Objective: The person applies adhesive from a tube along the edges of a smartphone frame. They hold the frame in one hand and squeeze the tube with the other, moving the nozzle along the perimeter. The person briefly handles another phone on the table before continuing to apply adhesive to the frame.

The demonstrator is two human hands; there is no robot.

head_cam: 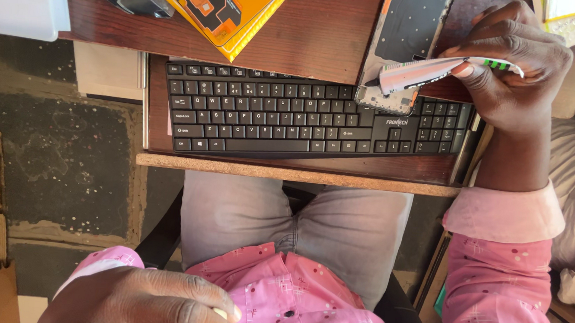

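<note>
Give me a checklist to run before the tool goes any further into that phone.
1. Right hand has a firm grip on the screwdriver-like tool: ok.
2. Tool tip sits at the opened phone, near its lower edge: ok.
3. Phone lies fully supported: not ok, its lower end overhangs the desk edge above the black keyboard.
4. Left hand steadies the phone: not ok, it rests down by the lap.
5. Tip seated in a screw: cannot tell, too small to see.
6. Orange packet clear of the work: ok.
</note>
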